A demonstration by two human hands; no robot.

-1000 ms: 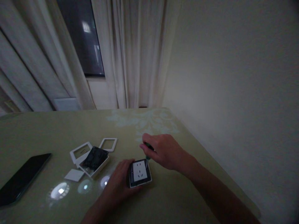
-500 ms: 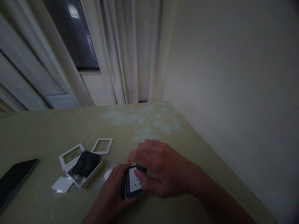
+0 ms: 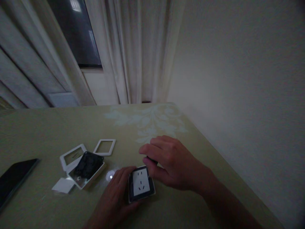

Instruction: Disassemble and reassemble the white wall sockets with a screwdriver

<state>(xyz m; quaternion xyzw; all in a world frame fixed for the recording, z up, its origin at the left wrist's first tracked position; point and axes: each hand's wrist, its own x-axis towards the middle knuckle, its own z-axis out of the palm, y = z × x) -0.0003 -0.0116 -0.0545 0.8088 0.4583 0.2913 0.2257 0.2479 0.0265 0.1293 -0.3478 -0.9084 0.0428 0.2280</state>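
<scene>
A wall socket (image 3: 141,182) with a white face and dark border lies face up in a pale box on the table. My left hand (image 3: 116,190) is wrapped round its left and lower edges, the thumb along the near side. Above and to the right of the socket, my right hand (image 3: 169,162) is closed on a small dark-handled tool, apparently a screwdriver (image 3: 152,160). Its tip is hidden by the fingers, and the hand is raised off the socket. The socket's plug slots and whole face show.
To the left, a black module (image 3: 88,164) rests tilted in a white box (image 3: 92,179). Near it lie a white frame (image 3: 63,159), a second white frame (image 3: 111,148), and a white piece in plastic wrap (image 3: 63,185). A dark flat device (image 3: 16,178) lies far left. A wall (image 3: 238,111) borders the table's right side.
My right hand has lifted up and right, away from the socket, taking the dark tool with it and uncovering the socket's right side. My left hand stays on the socket.
</scene>
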